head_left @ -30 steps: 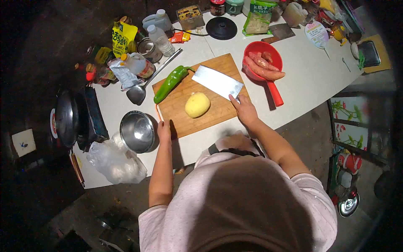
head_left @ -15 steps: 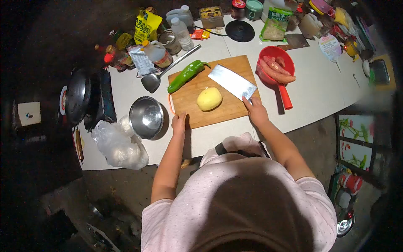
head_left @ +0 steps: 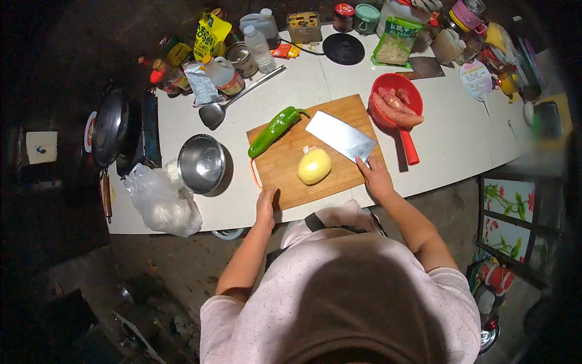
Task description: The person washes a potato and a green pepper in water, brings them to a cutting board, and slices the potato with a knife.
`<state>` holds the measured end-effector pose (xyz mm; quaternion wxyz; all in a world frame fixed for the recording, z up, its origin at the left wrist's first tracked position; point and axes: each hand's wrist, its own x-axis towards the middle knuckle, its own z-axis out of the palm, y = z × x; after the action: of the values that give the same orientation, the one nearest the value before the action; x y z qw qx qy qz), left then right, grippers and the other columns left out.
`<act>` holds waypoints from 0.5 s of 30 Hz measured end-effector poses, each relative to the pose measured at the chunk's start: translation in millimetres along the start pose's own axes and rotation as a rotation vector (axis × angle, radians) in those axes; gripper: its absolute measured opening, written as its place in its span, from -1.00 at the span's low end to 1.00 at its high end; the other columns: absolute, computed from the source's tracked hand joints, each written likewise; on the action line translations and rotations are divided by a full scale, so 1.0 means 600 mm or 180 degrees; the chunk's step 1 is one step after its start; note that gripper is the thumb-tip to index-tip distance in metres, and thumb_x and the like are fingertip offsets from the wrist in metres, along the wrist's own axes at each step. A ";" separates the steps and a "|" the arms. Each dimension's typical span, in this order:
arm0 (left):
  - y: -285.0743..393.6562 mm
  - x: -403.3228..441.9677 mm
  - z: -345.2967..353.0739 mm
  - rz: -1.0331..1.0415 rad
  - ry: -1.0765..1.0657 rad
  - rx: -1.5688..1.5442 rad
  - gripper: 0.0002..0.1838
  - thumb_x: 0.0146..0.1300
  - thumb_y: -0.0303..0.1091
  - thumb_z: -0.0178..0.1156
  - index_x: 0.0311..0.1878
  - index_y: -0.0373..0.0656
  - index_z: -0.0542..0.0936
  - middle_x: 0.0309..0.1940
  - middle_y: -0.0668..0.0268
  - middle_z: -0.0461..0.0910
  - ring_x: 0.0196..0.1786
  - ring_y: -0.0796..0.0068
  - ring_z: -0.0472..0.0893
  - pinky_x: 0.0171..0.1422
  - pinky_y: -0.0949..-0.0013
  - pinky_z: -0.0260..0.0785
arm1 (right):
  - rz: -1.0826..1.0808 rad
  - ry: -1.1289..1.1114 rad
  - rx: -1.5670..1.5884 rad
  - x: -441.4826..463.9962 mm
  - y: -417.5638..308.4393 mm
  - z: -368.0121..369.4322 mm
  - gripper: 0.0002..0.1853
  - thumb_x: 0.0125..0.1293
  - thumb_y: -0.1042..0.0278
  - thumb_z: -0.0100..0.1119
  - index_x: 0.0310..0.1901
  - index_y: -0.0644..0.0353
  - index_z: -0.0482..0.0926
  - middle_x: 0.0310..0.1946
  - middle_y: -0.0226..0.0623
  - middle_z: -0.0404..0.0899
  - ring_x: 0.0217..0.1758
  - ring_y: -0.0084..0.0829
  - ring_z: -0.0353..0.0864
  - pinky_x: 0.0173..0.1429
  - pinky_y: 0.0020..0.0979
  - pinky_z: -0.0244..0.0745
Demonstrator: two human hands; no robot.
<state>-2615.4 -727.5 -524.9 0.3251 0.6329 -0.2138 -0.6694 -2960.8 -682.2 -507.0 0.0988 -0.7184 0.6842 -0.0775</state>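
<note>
A wooden cutting board (head_left: 285, 185) lies near the table's front edge. My left hand (head_left: 265, 205) holds the board's left edge, beside an orange loop. My right hand (head_left: 378, 180) is at the board's right edge, its fingers closed around the handle end of a cleaver (head_left: 341, 136), whose blade lies flat on the wood. Between the hands sits a peeled yellow potato (head_left: 314, 167). Behind it, toward the left, a long green pepper (head_left: 274, 132) rests on the board.
Left of the board are a steel bowl (head_left: 201, 164), a plastic bag (head_left: 162, 203) and a spatula (head_left: 213, 114). To the right stands a red scoop (head_left: 410, 148) with sweet potatoes (head_left: 397, 109). Bottles (head_left: 259, 50), jars and packets line the back, near a second cleaver (head_left: 427, 67).
The board has shifted toward my body, carrying the potato, pepper and cleaver, and both hands have moved with it. The camera view has also shifted.
</note>
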 end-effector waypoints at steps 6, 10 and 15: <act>0.043 -0.046 0.046 0.0142 0.0768 0.0622 -0.43 0.20 -0.11 0.10 0.14 -0.34 0.29 0.00 0.07 0.40 0.05 0.23 0.39 0.16 0.26 0.19 | -0.0349 0.0224 -0.0077 0.001 0.022 0.014 -0.46 0.11 0.50 -0.07 0.20 0.01 0.31 -0.17 -0.10 0.40 0.03 -0.12 0.39 -0.04 -0.24 0.42; 0.015 -0.023 0.061 0.2065 0.1151 0.2826 -0.35 0.12 -0.13 0.17 0.14 -0.41 0.25 0.07 -0.11 0.33 0.14 0.01 0.31 0.22 0.14 0.15 | -0.0282 -0.0068 0.0039 0.013 0.026 0.005 -0.48 0.10 0.51 -0.07 0.18 0.04 0.32 -0.22 -0.11 0.39 -0.06 -0.14 0.41 -0.13 -0.26 0.45; 0.069 -0.067 0.174 0.2814 0.0224 0.3859 -0.21 -0.03 -0.14 0.32 0.19 -0.36 0.21 0.16 -0.16 0.23 0.23 -0.10 0.22 0.28 0.05 0.10 | -0.0496 0.0043 0.0180 0.039 0.050 0.016 -0.53 0.10 0.49 -0.04 0.12 0.12 0.36 -0.30 -0.11 0.39 -0.17 -0.16 0.43 -0.23 -0.25 0.45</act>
<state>-2711.8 -741.0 -456.0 0.1647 0.5772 -0.7688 -0.2208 -2986.3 -706.5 -524.5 0.1081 -0.7659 0.6243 -0.1092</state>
